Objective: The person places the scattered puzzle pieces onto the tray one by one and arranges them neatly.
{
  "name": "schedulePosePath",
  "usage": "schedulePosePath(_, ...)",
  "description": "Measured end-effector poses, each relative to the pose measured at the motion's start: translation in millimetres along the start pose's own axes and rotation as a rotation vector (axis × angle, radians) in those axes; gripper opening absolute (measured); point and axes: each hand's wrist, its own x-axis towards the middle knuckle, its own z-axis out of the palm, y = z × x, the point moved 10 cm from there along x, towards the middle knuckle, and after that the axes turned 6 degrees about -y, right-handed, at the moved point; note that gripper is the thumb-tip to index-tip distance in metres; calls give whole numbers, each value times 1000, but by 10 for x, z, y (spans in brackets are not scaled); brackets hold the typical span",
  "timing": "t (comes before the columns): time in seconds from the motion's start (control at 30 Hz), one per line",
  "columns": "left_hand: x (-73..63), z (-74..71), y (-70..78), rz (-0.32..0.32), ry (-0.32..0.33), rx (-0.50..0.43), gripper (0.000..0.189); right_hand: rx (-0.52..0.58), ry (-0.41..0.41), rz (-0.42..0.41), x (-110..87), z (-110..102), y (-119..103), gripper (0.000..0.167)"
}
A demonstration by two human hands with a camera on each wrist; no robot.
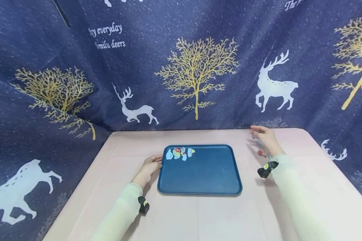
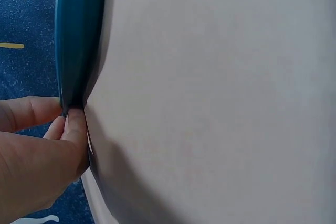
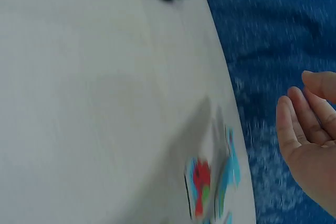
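Observation:
A dark blue rectangular tray [image 1: 200,174] lies on the table. My left hand [image 1: 151,167] is at its left edge; in the left wrist view, thumb and fingers pinch the tray's rim [image 2: 79,40]. Several flat, irregularly cut picture pieces [image 1: 176,153] lie in a row in the tray's far left corner. Raised over the table to the right of the tray is my right hand [image 1: 266,139], its fingers loosely bent and nothing between them. Under it are more flat pieces, among them a red one [image 1: 261,153] and a light blue one [image 3: 230,169], partly hidden by the hand and wrist.
A pale pink cloth [image 1: 196,217] covers the table. Behind its far edge hangs a dark blue curtain [image 1: 132,73] printed with deer and trees, which also runs along the left and right sides. Each wrist wears a black camera [image 1: 266,169].

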Motion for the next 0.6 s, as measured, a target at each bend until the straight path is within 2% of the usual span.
schedulePosePath(0.1,-10,3,-3,4,1,-2,54,-51,25,24,-15,-169,109,49)
schedulePosePath(0.27,-21,7,9,19,4,-8,54,-29,56,92,-15,-340,344,50)
schedulePosePath(0.43,-17,2,3,18,11,-11,54,-35,62,116,-31,-392,476,54)
schedulePosePath(0.6,-19,1,-5,19,15,-4,54,-78,0,154,-22,-365,580,59)
